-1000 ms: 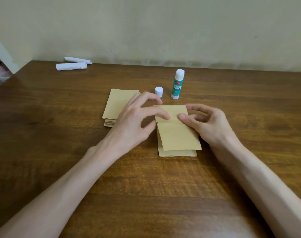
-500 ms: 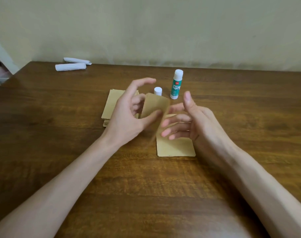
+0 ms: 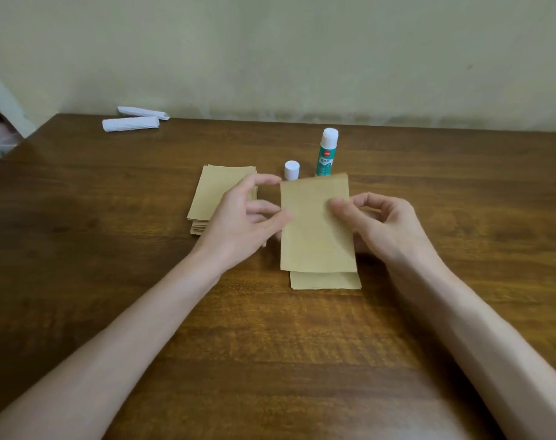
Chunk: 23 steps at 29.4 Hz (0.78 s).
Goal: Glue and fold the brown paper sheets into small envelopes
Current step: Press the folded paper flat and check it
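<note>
Two hands [image 3: 238, 227] [image 3: 384, 230] holding brown sheet [image 3: 316, 227], glue stick [image 3: 326, 153] label perhaps unreadable

1. Both forearms bare, reaching fwd from the bottom corners and converging toward centre.
2. Left hand [image 3: 241, 223]: palm turned inward to the right, wrist slightly cocked. Thumb pressing on the left edge of the brown sheet [image 3: 318, 223], index finger extended up and over, tip near the sheet's top-left corner; other fingers curl behind.
3. Right hand [image 3: 384, 227]: back of hand faces up and to the right, fingers curled. Thumb and index tip pinch the sheet's right edge, approx mid-height.
4. Both hands at about the same height, sheet between them.
</note>
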Each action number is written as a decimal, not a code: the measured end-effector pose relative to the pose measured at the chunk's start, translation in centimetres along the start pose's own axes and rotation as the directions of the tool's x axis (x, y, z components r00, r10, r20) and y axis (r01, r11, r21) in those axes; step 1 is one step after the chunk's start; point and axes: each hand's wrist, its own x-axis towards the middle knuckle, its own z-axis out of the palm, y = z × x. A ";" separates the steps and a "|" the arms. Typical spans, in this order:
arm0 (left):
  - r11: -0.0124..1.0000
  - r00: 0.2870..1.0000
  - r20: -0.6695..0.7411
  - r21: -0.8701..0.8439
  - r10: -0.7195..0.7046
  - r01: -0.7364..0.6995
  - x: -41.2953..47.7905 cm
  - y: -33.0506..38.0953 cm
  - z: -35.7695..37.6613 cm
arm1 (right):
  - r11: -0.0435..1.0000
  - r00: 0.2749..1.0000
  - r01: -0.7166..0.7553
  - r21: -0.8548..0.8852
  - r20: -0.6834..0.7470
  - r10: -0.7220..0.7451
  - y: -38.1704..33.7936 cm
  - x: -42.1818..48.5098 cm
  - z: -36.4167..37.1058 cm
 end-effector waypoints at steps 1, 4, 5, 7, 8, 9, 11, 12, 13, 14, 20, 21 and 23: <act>1.000 1.000 0.007 0.012 0.009 -0.009 0.0 -0.2 0.2 | 0.996 0.998 0.043 -0.082 -0.036 -0.046 0.2 0.1 0.1; 0.996 0.999 -0.016 0.076 0.047 -0.046 0.1 -0.6 0.5 | 0.964 0.976 0.117 -0.238 -0.150 -0.155 1.0 0.9 -0.3; 0.988 0.996 -0.050 0.139 0.069 -0.061 0.2 -0.6 0.4 | 0.962 0.972 0.105 -0.251 -0.179 -0.152 1.1 1.2 -0.6; 0.967 0.985 -0.112 0.231 0.134 -0.105 0.3 -0.7 -0.1 | 0.955 0.970 0.061 -0.289 -0.208 -0.125 1.2 1.7 -1.2; 0.960 0.977 -0.133 0.251 0.165 -0.128 0.3 -0.7 -0.4 | 0.949 0.973 0.036 -0.314 -0.204 -0.104 1.2 1.9 -1.4; 0.953 0.971 -0.149 0.268 0.186 -0.142 0.4 -0.8 -0.5 | 0.941 0.977 0.018 -0.338 -0.194 -0.089 1.3 1.9 -1.6; 0.936 0.964 -0.159 0.315 0.215 -0.156 0.4 -1.0 -0.6 | 0.925 0.981 0.032 -0.378 -0.165 -0.102 1.4 1.9 -1.5; 0.926 0.962 -0.155 0.340 0.227 -0.164 0.4 -1.1 -0.6 | 0.919 0.981 0.057 -0.391 -0.151 -0.125 1.5 1.8 -1.4; 0.918 0.960 -0.151 0.358 0.237 -0.171 0.4 -1.2 -0.5 | 0.909 0.979 0.085 -0.409 -0.135 -0.152 1.5 1.8 -1.1; 0.913 0.958 -0.150 0.370 0.243 -0.173 0.4 -1.2 -0.5 | 0.895 0.976 0.112 -0.432 -0.121 -0.181 1.5 1.7 -0.9; 0.886 0.945 -0.184 0.432 0.270 -0.169 0.4 -1.0 -0.7 | 0.827 0.951 0.217 -0.519 -0.081 -0.300 2.0 1.4 0.3; 0.882 0.943 -0.188 0.439 0.274 -0.169 0.4 -0.9 -0.7 | 0.823 0.949 0.220 -0.523 -0.081 -0.306 2.1 1.5 0.3; 0.878 0.941 -0.196 0.450 0.277 -0.165 0.4 -0.8 -0.8 | 0.816 0.945 0.224 -0.534 -0.086 -0.315 2.2 1.5 0.3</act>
